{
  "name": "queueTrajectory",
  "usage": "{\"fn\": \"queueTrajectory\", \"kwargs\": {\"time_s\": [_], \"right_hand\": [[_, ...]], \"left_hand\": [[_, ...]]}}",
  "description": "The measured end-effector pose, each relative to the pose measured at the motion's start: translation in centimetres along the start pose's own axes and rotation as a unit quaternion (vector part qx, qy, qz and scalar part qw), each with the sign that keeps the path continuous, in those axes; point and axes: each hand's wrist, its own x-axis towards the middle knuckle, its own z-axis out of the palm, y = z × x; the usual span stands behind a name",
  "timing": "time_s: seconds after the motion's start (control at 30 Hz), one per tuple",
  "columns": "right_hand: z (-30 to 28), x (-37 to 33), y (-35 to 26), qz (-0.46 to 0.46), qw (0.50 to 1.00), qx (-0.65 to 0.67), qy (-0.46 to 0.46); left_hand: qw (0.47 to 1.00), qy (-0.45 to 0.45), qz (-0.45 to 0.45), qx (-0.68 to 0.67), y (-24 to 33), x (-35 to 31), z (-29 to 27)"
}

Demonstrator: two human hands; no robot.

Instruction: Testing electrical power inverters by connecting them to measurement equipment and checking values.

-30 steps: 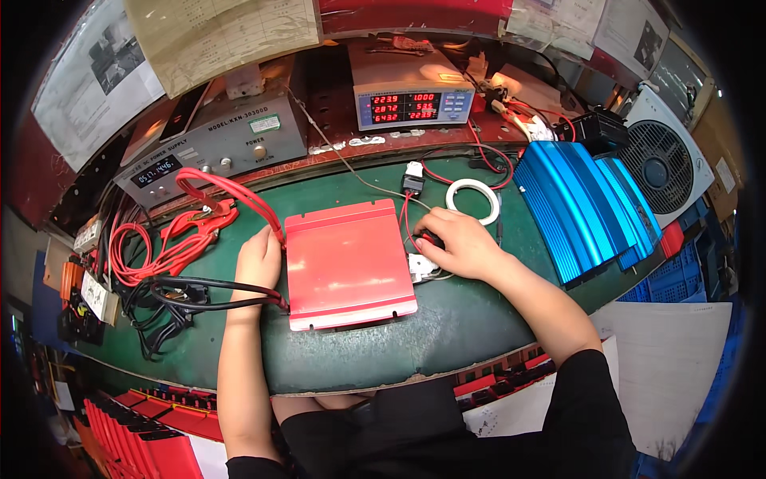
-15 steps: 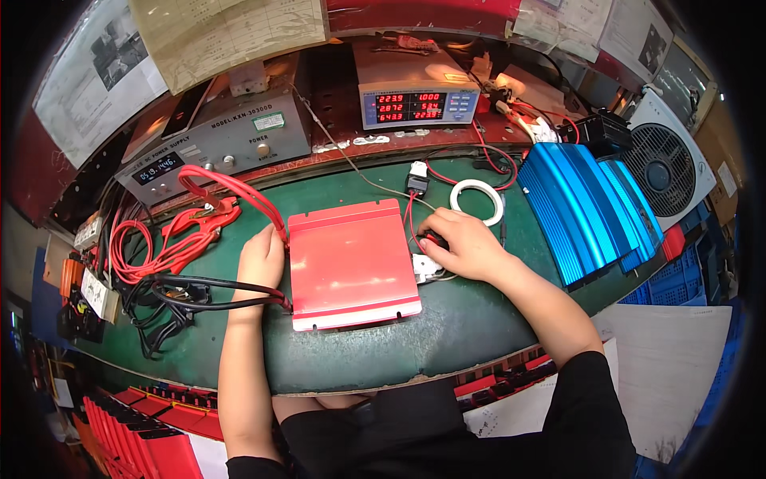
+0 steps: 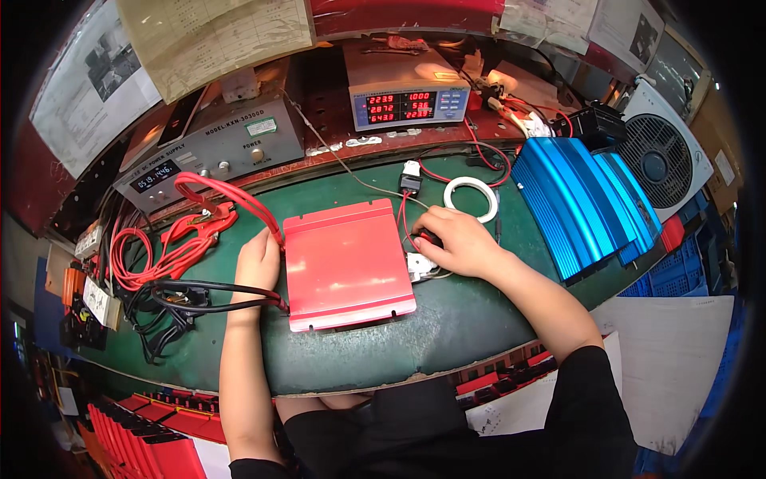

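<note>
"Sitting between the hands, was it, that red box (image 3: 347,263)?"

"Yes, flat on the green mat (image 3: 351,351), just right of the left hand (image 3: 259,259) and just left of the right hand (image 3: 456,241)."

"What was the left hand doing?"

"It lay by the box's side. Red cables (image 3: 254,204) ran in beyond it, and black cables (image 3: 191,283) crossed its wrist. Its fingertips were hidden, so I couldn't tell whether they gripped anything."

"And the right?"

"Its fingers bent over a small black-and-red piece (image 3: 428,237), mostly covered; whether they were clamped on it, I couldn't tell."

"Anything around that hand?"

"A white ring (image 3: 450,199) lay just beyond it, a blue casing (image 3: 570,207) stood to its right, and a lit meter (image 3: 411,105) stood well beyond it."
</note>
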Motion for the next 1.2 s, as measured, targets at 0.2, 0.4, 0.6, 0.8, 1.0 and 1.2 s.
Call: {"fn": "queueTrajectory", "kwargs": {"time_s": [0.2,0.4,0.6,0.8,1.0,1.2], "right_hand": [[0.4,-0.1,0.3,-0.007,1.000,-0.007,0.004],[0.1,0.0,0.2,-0.004,1.000,0.001,0.010],[0.6,-0.2,0.6,-0.010,1.000,-0.003,0.006],[0.0,0.0,0.1,0.007,1.000,0.005,-0.005],[0.6,0.0,0.5,0.000,1.000,-0.003,-0.002],[0.2,-0.1,0.3,-0.007,1.000,-0.003,0.008]], "left_hand": [[1.000,0.000,0.003,0.000,-0.4,0.0,0.0],[1.000,0.004,0.009,-0.023,-0.3,0.1,-0.1],[1.000,0.003,0.002,0.000,-0.4,0.1,0.2],[1.000,-0.002,0.002,-0.013,0.1,0.0,-0.1],[1.000,0.007,0.013,0.015,-0.7,0.0,0.2],[1.000,-0.001,0.006,-0.009,0.1,0.0,0.1]]}}
